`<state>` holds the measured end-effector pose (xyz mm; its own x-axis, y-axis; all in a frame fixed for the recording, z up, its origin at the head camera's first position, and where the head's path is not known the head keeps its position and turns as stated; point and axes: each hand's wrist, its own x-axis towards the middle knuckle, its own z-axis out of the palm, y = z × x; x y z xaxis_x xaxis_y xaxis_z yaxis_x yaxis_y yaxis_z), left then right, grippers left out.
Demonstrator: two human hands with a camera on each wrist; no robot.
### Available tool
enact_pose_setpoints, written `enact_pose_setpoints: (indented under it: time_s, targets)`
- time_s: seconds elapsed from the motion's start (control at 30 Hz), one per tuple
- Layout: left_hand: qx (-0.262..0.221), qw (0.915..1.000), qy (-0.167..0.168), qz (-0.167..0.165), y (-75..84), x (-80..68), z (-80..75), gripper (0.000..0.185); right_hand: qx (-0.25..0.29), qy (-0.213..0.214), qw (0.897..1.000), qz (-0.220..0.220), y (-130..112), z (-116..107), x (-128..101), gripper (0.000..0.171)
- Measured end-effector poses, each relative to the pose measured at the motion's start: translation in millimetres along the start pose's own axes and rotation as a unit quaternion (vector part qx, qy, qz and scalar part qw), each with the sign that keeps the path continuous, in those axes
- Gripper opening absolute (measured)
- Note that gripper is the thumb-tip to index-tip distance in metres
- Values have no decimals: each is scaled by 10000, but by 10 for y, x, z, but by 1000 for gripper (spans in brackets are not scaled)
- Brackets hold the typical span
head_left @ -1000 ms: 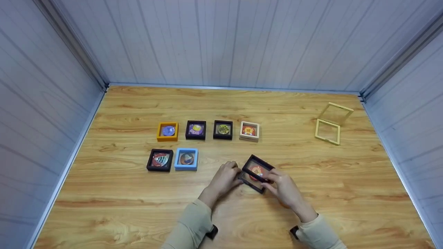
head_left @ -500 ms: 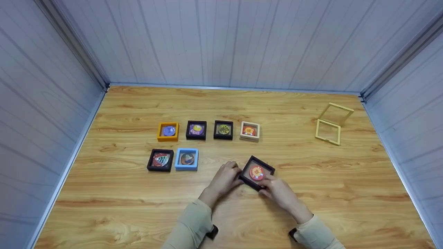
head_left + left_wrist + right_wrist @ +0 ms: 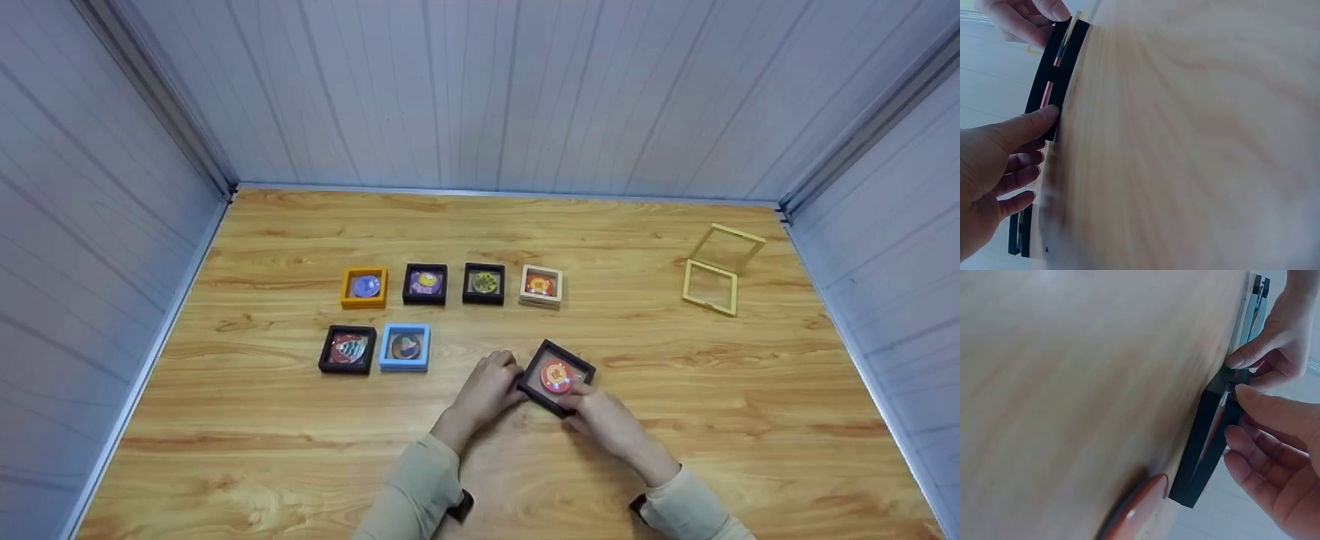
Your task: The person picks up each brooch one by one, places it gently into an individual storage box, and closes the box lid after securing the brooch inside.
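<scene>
Fingers (image 3: 501,369) of the left hand (image 3: 484,394) press the left corner of a black display case (image 3: 556,376), the thumb laid nearly straight against its edge in the left wrist view; the remaining fingers curl loosely below and hold nothing. Fingers (image 3: 1258,405) of the right hand (image 3: 606,420) meet the near right edge of the same case, thumb above and index below, apparently pinching the two frame halves together, though the blurred wrist view does not show how firm the hold is. The case lies flat on the wooden desk (image 3: 525,225), turned corner-on to the person, with an orange-red round badge (image 3: 556,375) inside it. In the right wrist view a red rounded object (image 3: 1134,509) lies on the desk just beside the case; its identity cannot be told. Beyond the hands, a far row holds an orange case (image 3: 364,287), two black cases (image 3: 425,283) (image 3: 484,283) and a cream case (image 3: 540,286), side by side with small gaps. A nearer row to the left holds a black case with a fish-like picture (image 3: 348,349) and a light blue case (image 3: 404,347), just beside each other. Well apart at the far right, an open yellow frame (image 3: 711,285) stands with its lid raised. Grey panelled walls (image 3: 480,90) enclose the desk on three sides.
</scene>
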<state>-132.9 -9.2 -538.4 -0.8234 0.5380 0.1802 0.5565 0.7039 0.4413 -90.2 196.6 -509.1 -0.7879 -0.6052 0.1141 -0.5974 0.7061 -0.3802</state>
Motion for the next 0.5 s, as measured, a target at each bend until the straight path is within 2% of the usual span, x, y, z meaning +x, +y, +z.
enact_pose_setpoints:
  time_s: [0.13,0.23,0.5]
  targets:
    - [-9,10000,50,-45,43,-5,-41,32,19,-48,10000,19,-1,-53,-10,23]
    - [54,9999,73,52,89,-9,-77,33,28,16,10000,69,21,-125,-23,25]
    - [461,9962,-32,734,209,-45,-91,28,9,522,9983,246,189,-357,-43,26]
